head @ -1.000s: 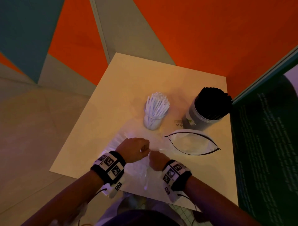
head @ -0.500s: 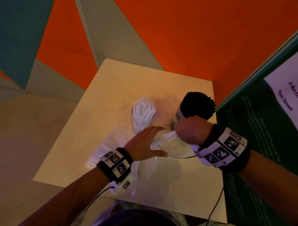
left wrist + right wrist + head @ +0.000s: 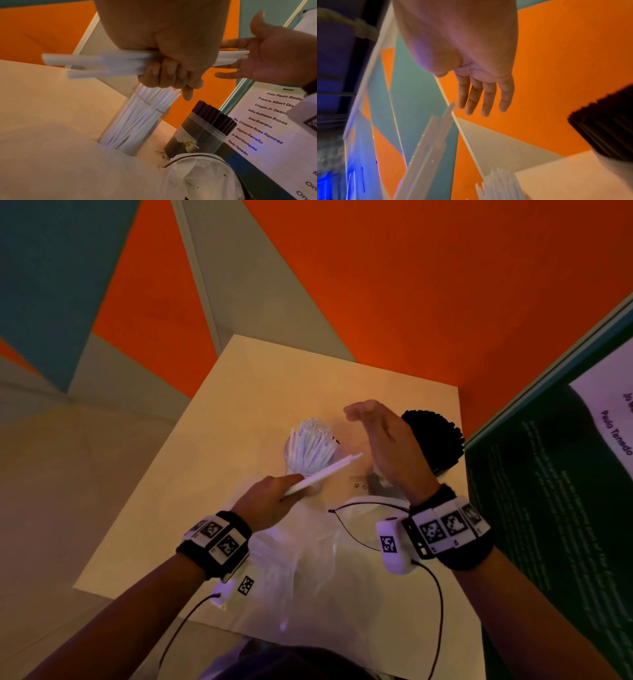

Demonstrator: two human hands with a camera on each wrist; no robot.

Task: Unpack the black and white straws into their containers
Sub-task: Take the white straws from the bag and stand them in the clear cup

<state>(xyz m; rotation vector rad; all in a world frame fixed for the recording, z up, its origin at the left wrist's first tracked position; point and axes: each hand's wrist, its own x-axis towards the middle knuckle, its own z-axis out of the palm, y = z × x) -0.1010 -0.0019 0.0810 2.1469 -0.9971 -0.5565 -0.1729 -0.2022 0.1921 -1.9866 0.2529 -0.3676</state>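
Observation:
My left hand [image 3: 274, 496] [image 3: 173, 70] grips a small bundle of white straws [image 3: 325, 474] [image 3: 106, 63] held level, just in front of the clear jar of white straws [image 3: 310, 446] [image 3: 135, 121]. My right hand [image 3: 380, 436] [image 3: 484, 94] is raised with straight fingers, palm facing the straw ends, and holds nothing. It hovers between the white jar and the round container of black straws [image 3: 435, 440] [image 3: 204, 129], partly hiding the latter. The held white straws [image 3: 428, 148] show blurred in the right wrist view.
A crumpled clear plastic bag [image 3: 308, 570] lies on the pale table [image 3: 260, 378] near me. A white pouch with a black drawstring [image 3: 363, 518] [image 3: 202, 175] lies by the black container. A dark green board with printed names [image 3: 555, 508] stands at the right.
My left hand has lifted a bundle of white straws from the bag area toward the white jar. My right hand let go of the pouch, opened, and rose beside the straw ends.

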